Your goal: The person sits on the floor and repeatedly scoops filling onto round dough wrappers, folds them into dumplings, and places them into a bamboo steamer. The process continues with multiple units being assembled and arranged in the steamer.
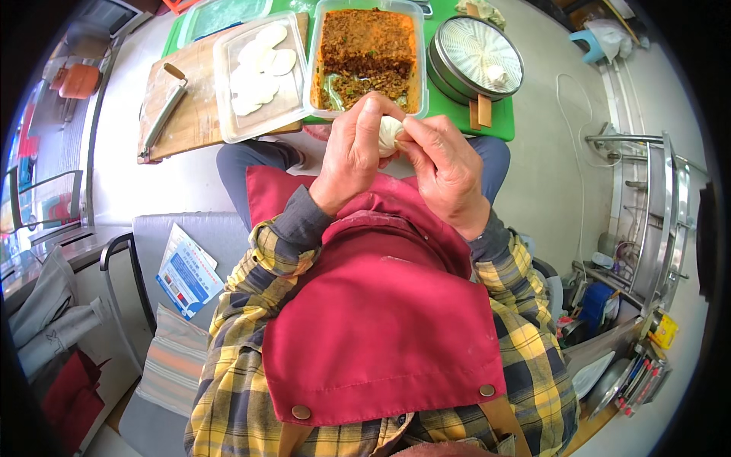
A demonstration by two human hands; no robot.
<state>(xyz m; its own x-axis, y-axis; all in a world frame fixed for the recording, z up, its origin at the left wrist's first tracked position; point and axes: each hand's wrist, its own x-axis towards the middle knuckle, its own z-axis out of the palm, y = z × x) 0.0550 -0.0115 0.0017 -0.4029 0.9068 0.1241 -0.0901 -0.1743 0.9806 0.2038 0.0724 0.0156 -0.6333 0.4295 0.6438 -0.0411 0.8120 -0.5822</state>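
Observation:
Between my two hands, in front of the apron, is a small white dough bun (390, 137) with pleats on its surface. My left hand (353, 151) cups it from the left, with its fingers curled over the far side. On the right, my right hand (448, 165) pinches the dough's edge between thumb and forefinger. Just beyond the hands stands a clear plastic tub (425, 71) of reddish-brown minced filling (368, 43), scooped lower at the near end. Flat round dough wrappers (265, 68) overlap in a shallow clear plastic tray (225, 123) to its left. The bun's underside is hidden.
A round steamer (442, 83) with a woven white liner (465, 45) holds one bun (497, 74). Left, a wooden board (200, 123) bears a long wooden-handled tool (165, 117). The green tabletop (502, 123) ends near my knees. A metal rack (657, 217) stands right.

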